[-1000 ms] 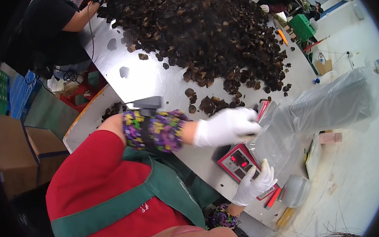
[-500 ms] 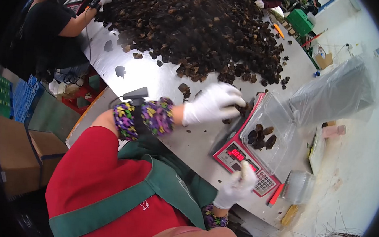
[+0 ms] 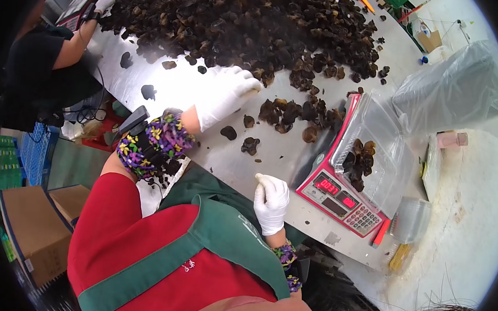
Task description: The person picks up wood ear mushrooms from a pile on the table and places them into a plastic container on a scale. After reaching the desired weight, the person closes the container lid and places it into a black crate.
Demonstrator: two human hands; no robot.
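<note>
1. Head view, looking down: the left hand (image 3: 227, 94), in a white glove, lies flat and open on the metal table (image 3: 167, 88), fingers spread toward the big heap of dark dried mushrooms (image 3: 240, 24). It grips nothing.
2. Right hand (image 3: 272, 201), also gloved, is curled into a loose fist near the table's edge; whether anything sits inside it cannot be told.
3. Between the two hands, loose mushroom pieces (image 3: 251, 145) lie scattered on the metal — dark brown, wrinkled, curled at the rims.
4. Just past the left fingertips, a smaller cluster of mushrooms (image 3: 291, 113) trails from the heap toward the scale (image 3: 340, 200).
5. Beyond the right hand, that red scale shows lit red digits, its long axis running diagonally away from the person.
6. On it sits a clear plastic container (image 3: 375, 146), open, long side along the scale, with a few mushrooms inside.
7. Farther out, a large clear plastic bag (image 3: 458, 88) lies on the floor side.
8. Beyond the left hand, at the far side of the heap, another person's gloved hand (image 3: 104, 2) is at the table.
</note>
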